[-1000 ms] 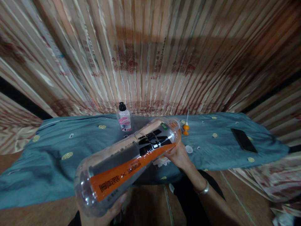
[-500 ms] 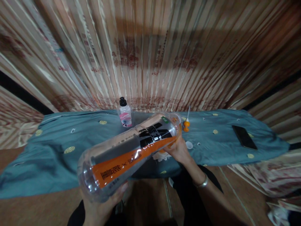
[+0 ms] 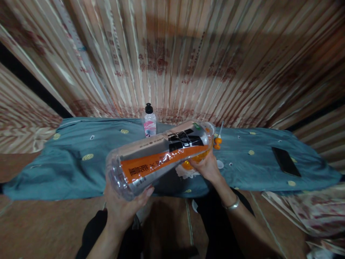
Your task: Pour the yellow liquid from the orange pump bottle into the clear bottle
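A large clear plastic bottle (image 3: pixel 161 154) with an orange and silver label lies tilted across my view, neck end to the right and higher. My left hand (image 3: pixel 126 203) is closed around its base from below. Under the neck, my right hand (image 3: pixel 206 167) is wrapped round an orange see-through container (image 3: pixel 201 155), largely hidden by the bottle and fingers. A white lacy mat (image 3: pixel 185 173) shows beneath it. Just right of the neck lies an orange pump top (image 3: pixel 217 142) with a pale tube. The large bottle's mouth and any flow of liquid cannot be made out.
A clear bottle with a black cap and pink label (image 3: pixel 149 124) stands at the back. On the teal cloth (image 3: pixel 67 158) are a small white cap (image 3: pixel 220 164) and a black phone (image 3: pixel 285 162). A pleated patterned curtain (image 3: pixel 172 64) hangs behind.
The large bottle's base and my left hand have risen and shifted right, so the bottle lies closer to level. My right hand keeps its hold; the whole view has shifted slightly.
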{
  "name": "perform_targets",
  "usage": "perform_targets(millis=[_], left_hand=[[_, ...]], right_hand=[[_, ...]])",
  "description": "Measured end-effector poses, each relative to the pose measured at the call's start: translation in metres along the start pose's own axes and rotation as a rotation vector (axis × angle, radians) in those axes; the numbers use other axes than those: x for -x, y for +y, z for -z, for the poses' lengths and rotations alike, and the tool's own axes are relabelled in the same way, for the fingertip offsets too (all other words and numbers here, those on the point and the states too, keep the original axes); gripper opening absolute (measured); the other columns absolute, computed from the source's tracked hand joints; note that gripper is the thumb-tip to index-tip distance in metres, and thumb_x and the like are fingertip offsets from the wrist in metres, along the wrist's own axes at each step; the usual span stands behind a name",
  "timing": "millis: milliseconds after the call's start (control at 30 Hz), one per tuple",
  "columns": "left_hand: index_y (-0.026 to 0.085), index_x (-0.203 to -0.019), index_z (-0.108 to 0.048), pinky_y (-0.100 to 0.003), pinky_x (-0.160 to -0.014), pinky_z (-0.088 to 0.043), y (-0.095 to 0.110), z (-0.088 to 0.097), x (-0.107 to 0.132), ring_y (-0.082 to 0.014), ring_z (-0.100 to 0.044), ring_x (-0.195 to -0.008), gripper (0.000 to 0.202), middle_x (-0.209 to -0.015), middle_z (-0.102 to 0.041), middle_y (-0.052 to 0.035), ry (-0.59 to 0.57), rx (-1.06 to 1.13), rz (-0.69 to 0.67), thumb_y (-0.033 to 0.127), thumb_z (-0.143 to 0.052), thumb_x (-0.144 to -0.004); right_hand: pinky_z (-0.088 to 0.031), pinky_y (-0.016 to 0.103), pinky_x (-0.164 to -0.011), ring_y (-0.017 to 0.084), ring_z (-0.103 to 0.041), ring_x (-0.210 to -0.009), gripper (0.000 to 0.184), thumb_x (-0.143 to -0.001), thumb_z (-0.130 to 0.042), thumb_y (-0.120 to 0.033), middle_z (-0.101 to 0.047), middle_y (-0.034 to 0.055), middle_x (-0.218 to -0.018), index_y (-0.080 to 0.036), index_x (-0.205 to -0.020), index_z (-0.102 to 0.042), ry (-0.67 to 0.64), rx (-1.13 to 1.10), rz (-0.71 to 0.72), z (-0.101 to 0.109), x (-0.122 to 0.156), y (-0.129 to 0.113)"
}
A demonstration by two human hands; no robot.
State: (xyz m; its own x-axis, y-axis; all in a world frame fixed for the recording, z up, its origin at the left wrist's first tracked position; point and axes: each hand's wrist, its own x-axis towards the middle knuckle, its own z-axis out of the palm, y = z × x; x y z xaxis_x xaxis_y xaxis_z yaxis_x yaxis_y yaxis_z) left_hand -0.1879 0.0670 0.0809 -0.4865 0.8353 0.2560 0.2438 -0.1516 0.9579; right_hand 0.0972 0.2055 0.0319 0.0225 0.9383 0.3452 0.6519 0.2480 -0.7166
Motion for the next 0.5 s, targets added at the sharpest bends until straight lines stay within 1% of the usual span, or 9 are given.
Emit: perform_targets(millis=[33,67,133,200,267,367,433,500], left_hand=[[0.020,-0.133,-0.070,-0.054,-0.105,-0.066,0.003,-0.002,-0.001,-0.0395,-0.080,-0.118,0.092,-0.124,-0.083,-0.0126,0.022,0.015,-0.005,0.054,-0.105,-0.055],[0.020,-0.136,-0.068,-0.053,-0.101,-0.067,0.007,-0.005,-0.002,-0.0389,-0.081,-0.116,0.095,-0.126,-0.082,-0.0130,0.065,0.030,-0.014,0.056,-0.104,-0.056],[0.020,-0.131,-0.068,-0.051,-0.091,-0.070,0.012,-0.009,-0.004,-0.0363,-0.083,-0.103,0.092,-0.117,-0.084,-0.0111,0.078,0.081,-0.044,0.056,-0.104,-0.055],[0.021,-0.123,-0.068,-0.050,-0.092,-0.070,0.017,-0.011,-0.006,-0.0354,-0.082,-0.103,0.087,-0.114,-0.084,-0.0101,0.079,0.098,-0.053,0.056,-0.105,-0.052],[0.021,-0.120,-0.066,-0.050,-0.094,-0.069,0.019,-0.009,-0.008,-0.0348,-0.081,-0.105,0.085,-0.114,-0.083,-0.0094,0.064,0.099,-0.052,0.055,-0.105,-0.052],[0.020,-0.124,-0.065,-0.048,-0.097,-0.068,0.018,-0.004,-0.011,-0.0332,-0.080,-0.108,0.088,-0.116,-0.081,-0.0092,0.030,0.090,-0.063,0.052,-0.106,-0.054],[0.020,-0.127,-0.064,-0.047,-0.099,-0.067,0.017,-0.004,-0.012,-0.0330,-0.079,-0.111,0.090,-0.119,-0.080,-0.0098,0.008,0.084,-0.064,0.050,-0.106,-0.054],[0.020,-0.126,-0.065,-0.047,-0.095,-0.068,0.018,-0.006,-0.012,-0.0330,-0.080,-0.107,0.089,-0.116,-0.081,-0.0091,0.004,0.100,-0.052,0.051,-0.106,-0.053]], right_hand=[[-0.066,0.058,-0.096,0.044,-0.080,-0.115,0.099,-0.072,-0.087,-0.059,-0.078,0.0200,-0.132,-0.019,-0.152,-0.046,0.007,-0.004,-0.003,0.000,0.000,0.001],[-0.066,0.058,-0.096,0.045,-0.079,-0.117,0.101,-0.072,-0.087,-0.060,-0.077,0.0210,-0.134,-0.018,-0.154,-0.045,0.013,-0.006,-0.004,0.000,0.000,0.001],[-0.064,0.058,-0.099,0.046,-0.077,-0.121,0.104,-0.072,-0.087,-0.062,-0.075,0.0227,-0.138,-0.017,-0.156,-0.043,0.023,-0.005,-0.003,0.000,-0.001,0.001],[-0.063,0.059,-0.101,0.047,-0.076,-0.123,0.107,-0.072,-0.086,-0.064,-0.074,0.0238,-0.139,-0.016,-0.157,-0.042,0.023,0.001,0.000,0.000,-0.001,0.001],[-0.063,0.061,-0.102,0.048,-0.077,-0.122,0.107,-0.071,-0.085,-0.067,-0.075,0.0244,-0.136,-0.015,-0.156,-0.044,0.017,0.008,0.002,0.000,-0.002,0.001],[-0.063,0.063,-0.101,0.049,-0.077,-0.121,0.105,-0.070,-0.085,-0.071,-0.077,0.0250,-0.131,-0.015,-0.151,-0.048,0.017,0.011,0.000,0.000,-0.002,0.002],[-0.064,0.064,-0.102,0.050,-0.076,-0.123,0.108,-0.069,-0.085,-0.073,-0.077,0.0261,-0.132,-0.014,-0.152,-0.047,0.032,0.015,-0.004,-0.001,-0.002,0.004],[-0.064,0.062,-0.102,0.049,-0.075,-0.127,0.113,-0.069,-0.085,-0.075,-0.076,0.0265,-0.136,-0.014,-0.154,-0.044,0.047,0.022,0.007,-0.001,-0.002,0.004]])
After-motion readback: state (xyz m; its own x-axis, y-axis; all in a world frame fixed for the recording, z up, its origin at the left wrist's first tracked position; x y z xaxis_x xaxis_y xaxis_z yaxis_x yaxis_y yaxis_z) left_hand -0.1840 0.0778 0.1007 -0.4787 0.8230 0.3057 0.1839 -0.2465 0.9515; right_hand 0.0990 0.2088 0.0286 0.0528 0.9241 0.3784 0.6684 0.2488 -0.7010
